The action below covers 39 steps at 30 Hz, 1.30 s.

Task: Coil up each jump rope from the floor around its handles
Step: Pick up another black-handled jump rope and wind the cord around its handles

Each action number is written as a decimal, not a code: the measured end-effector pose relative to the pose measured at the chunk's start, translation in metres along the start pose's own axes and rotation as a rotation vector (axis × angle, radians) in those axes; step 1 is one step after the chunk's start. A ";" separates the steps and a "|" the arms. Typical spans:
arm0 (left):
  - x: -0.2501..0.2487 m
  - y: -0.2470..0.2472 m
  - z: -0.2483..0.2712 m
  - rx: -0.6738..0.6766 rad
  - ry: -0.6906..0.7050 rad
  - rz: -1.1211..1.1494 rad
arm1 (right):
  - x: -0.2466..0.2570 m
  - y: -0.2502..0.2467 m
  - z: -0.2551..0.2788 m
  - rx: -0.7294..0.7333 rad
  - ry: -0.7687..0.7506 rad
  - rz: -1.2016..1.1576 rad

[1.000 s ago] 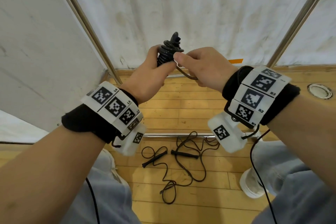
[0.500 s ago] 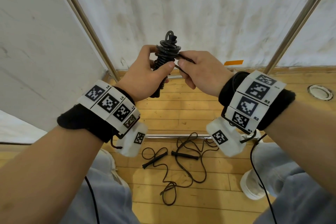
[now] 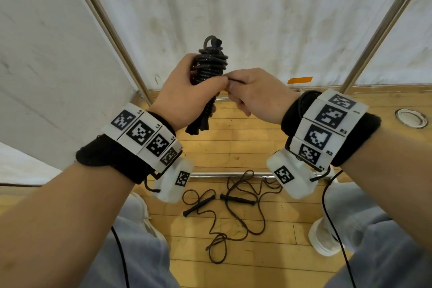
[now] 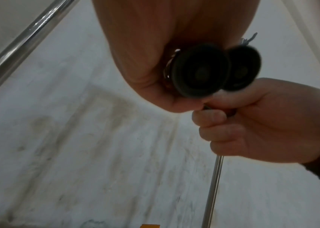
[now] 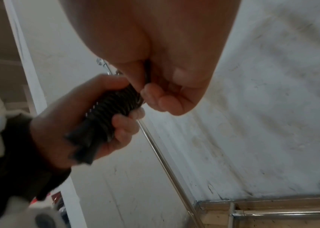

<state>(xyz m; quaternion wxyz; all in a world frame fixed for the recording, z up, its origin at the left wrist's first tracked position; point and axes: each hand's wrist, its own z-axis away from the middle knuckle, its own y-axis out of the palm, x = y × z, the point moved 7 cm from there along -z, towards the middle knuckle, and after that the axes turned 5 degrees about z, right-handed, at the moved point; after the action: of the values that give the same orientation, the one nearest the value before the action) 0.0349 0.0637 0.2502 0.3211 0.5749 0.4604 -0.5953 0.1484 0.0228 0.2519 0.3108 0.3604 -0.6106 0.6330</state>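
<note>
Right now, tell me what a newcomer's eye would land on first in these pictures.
First, the black coiled jump rope held up at centre before the white wall: the left hand grips the bundle around its handles while the right hand pinches the rope's loose end beside it. Next, a second jump rope lies uncoiled and tangled on the wooden floor below, between the person's knees.

The floor [image 3: 224, 145] was varnished wooden planks with a mild sheen. The poles [image 3: 109, 28] were polished, shiny metal. The backdrop [image 3: 257, 11] looked like matt white cloth, smudged. The coiled jump rope [image 3: 210, 65] was glossy black cord; its handles [image 3: 198, 121] were matt black, like foam
</note>
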 end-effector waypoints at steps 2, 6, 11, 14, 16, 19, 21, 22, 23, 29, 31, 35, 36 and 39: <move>0.000 -0.002 -0.002 -0.044 0.013 -0.027 | -0.001 0.005 0.001 0.010 0.000 -0.004; 0.007 -0.003 -0.005 -0.069 -0.010 -0.150 | -0.005 -0.008 0.000 -0.156 -0.017 -0.006; 0.009 0.000 -0.004 -0.059 -0.024 -0.136 | -0.010 -0.015 -0.001 -0.263 -0.019 -0.102; 0.008 0.001 -0.004 -0.062 -0.019 -0.127 | -0.007 -0.014 0.001 -0.285 -0.029 -0.104; 0.005 0.000 -0.004 -0.079 0.006 -0.157 | -0.005 -0.012 0.000 -0.267 -0.035 -0.101; 0.003 -0.001 -0.003 -0.061 -0.005 -0.097 | -0.002 -0.005 -0.001 -0.167 -0.036 -0.115; 0.005 -0.001 -0.002 -0.022 -0.052 -0.009 | -0.004 0.000 -0.002 -0.105 -0.016 -0.139; 0.006 -0.001 -0.002 -0.006 -0.064 -0.001 | -0.005 0.001 -0.001 -0.089 -0.005 -0.144; 0.006 -0.001 -0.001 0.002 -0.055 -0.026 | -0.006 0.001 -0.001 -0.086 0.000 -0.142; 0.002 -0.011 0.002 -0.090 0.038 -0.119 | -0.009 -0.017 0.001 -0.280 -0.014 -0.167; 0.001 -0.011 0.001 -0.107 0.044 -0.130 | -0.009 -0.019 0.002 -0.315 -0.012 -0.169; -0.006 -0.007 0.003 -0.129 0.083 -0.133 | -0.009 -0.021 0.003 -0.322 -0.003 -0.128; -0.008 -0.008 0.004 -0.140 0.098 -0.121 | -0.009 -0.022 0.003 -0.325 -0.001 -0.121; -0.008 -0.007 0.004 -0.154 0.104 -0.089 | -0.006 -0.021 0.004 -0.322 -0.020 -0.055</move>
<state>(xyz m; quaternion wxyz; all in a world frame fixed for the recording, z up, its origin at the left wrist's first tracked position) 0.0284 0.0609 0.2593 0.3131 0.5575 0.5458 -0.5415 0.1696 0.0209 0.2589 0.3757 0.3289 -0.6971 0.5145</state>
